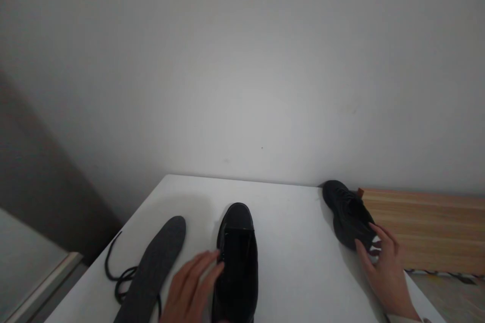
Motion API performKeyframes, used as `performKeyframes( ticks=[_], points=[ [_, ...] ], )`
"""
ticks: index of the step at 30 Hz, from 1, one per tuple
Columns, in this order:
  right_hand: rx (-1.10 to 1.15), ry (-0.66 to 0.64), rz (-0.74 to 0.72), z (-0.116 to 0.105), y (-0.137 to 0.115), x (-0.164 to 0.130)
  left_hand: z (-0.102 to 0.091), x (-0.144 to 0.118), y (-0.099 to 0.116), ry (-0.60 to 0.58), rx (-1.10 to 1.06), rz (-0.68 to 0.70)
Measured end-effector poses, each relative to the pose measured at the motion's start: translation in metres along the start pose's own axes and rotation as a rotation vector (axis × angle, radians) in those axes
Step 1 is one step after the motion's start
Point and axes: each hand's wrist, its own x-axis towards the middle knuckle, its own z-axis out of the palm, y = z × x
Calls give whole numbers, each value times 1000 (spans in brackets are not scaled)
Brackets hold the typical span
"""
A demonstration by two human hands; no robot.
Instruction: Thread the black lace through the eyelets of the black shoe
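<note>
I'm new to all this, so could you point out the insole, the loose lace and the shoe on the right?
insole (155,262), head view, middle of its grey top.
lace (113,275), head view, looped part.
right shoe (346,214), head view, its upper.

White table (295,222) as landmark; plain pale wall (242,60) rising directly behind, dimly lit. Right of table: light wooden surface (428,227) against wall. Left of table: dark shadowed strip, pale ledge (34,282) below
</note>
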Motion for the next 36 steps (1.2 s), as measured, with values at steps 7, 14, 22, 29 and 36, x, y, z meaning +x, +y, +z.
performKeyframes(
  ticks=[7, 14, 22, 29, 36],
  points=[
    [-50, 42, -25, 4, 0, 3, -22, -21, -119, -247, 359, -473],
    [-73, 208, -86, -15, -29, 1, -20, -3, -128, -349, 101, -695],
    [238, -76, -235, -38, -177, -25, -92, 44, -34, 47, -508, -922],
    [351, -493, -552, -46, -265, -36, -75, 36, 45, -22, -1177, -1128],
    [259, -716, -600, -58, -247, -30, -49, 26, 58, -244, -1391, -950]
  ],
)
